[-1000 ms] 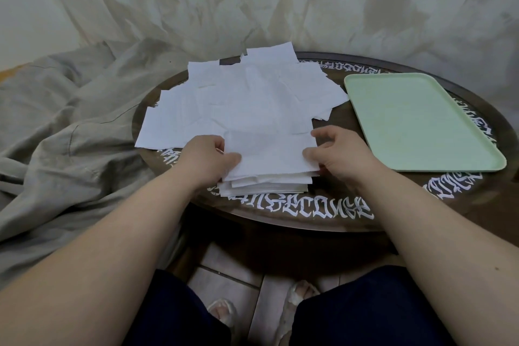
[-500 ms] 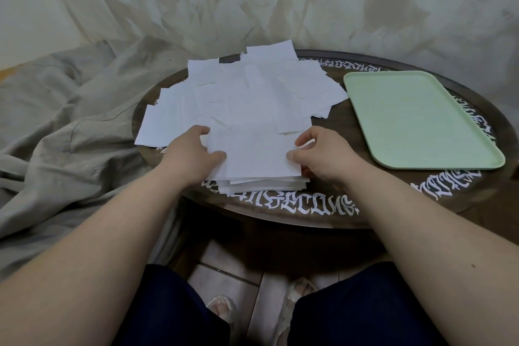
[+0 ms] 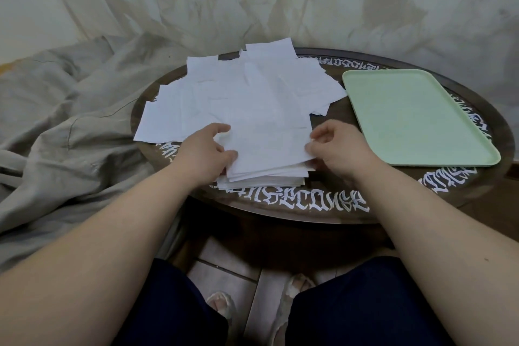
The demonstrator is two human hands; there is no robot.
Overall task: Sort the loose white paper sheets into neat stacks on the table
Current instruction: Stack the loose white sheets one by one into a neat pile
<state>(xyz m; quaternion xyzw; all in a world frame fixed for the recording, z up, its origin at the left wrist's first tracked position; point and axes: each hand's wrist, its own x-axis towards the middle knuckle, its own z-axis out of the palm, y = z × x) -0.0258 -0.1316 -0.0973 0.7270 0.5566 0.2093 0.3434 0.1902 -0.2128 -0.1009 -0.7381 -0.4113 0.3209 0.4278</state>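
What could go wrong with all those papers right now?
The stack held between the left hand and right hand sits at the table's near edge, so sheets might slide off onto the floor. It also overlaps the loose sheets, so squaring it up could drag those along and mess them up.

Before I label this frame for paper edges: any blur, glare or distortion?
Head view: soft even light, no glare; white sheets wash together, inner edges faint; wide-angle bends the table rim; left hand and right hand fairly sharp.
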